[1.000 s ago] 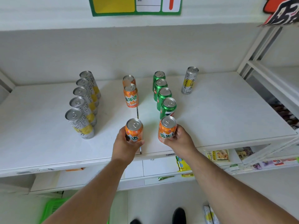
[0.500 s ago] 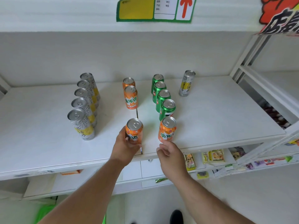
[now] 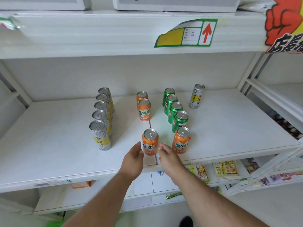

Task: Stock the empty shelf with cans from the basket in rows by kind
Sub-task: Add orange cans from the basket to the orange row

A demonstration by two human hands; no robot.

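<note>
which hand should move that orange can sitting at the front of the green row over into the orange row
Right. The stray orange can stands on the right hand side, nearest its fingertips; the left hand would have to reach across the other front orange can.

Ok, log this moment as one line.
left hand: open, beside front orange can | right hand: open, empty | misplaced orange can: fronting green row

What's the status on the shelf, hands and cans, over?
Left hand open, right hand open, flanking front orange can, gripping nothing. Second orange can standing at the front of the green row, wrong kind. Nothing blocking.
</note>
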